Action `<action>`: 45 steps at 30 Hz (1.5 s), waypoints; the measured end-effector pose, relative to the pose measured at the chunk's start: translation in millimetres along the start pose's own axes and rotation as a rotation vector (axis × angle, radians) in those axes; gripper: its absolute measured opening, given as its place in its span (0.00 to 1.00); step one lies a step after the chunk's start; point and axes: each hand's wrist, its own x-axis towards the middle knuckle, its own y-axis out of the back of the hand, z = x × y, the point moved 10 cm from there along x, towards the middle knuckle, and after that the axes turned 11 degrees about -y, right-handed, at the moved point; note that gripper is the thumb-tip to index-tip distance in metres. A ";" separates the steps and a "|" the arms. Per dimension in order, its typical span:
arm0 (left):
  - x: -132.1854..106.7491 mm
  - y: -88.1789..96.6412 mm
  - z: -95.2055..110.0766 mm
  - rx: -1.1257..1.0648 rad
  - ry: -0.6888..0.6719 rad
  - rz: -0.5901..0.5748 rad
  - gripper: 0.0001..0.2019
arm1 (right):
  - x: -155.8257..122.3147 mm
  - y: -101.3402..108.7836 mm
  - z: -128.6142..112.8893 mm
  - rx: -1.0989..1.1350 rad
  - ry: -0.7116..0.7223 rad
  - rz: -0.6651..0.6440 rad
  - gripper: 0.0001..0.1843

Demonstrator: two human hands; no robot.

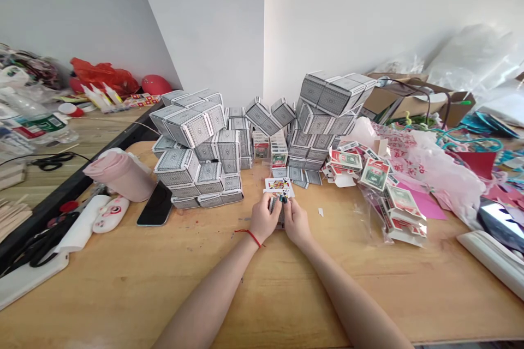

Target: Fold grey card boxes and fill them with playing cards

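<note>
1. Head view, hands: I see the left hand (265, 216) and right hand (297, 221) close together, thumbs nearly meeting, both pinching a grey-and-white patterned card piece (281, 223). Fingers cover much of it; its exact shape I cannot tell.
2. Head view, position: I place that piece at the middle of the pale wooden worktop (282, 289), just nearer me than the white face-up playing cards (278, 183).
3. Head view, behind: I note a tall left stack of grey patterned card blocks (184, 169) and a leaning right stack of grey patterned card blocks (317, 144).
4. Head view, sides: I log a flat black phone (155, 204) beside the left stack; red, white and green paper cartons (403, 207) lie heaped at right.
</note>
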 end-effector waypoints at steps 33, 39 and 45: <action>-4.5 2.7 -16.1 -0.255 0.164 0.220 0.14 | -11.7 7.8 -22.6 -0.204 0.167 0.223 0.20; -0.5 -2.2 -22.8 -0.348 0.196 0.204 0.21 | -6.9 9.2 -3.7 0.055 -0.068 0.163 0.23; 0.4 -3.3 -13.1 -0.357 0.121 0.139 0.21 | 0.7 14.8 11.9 0.142 -0.151 0.157 0.25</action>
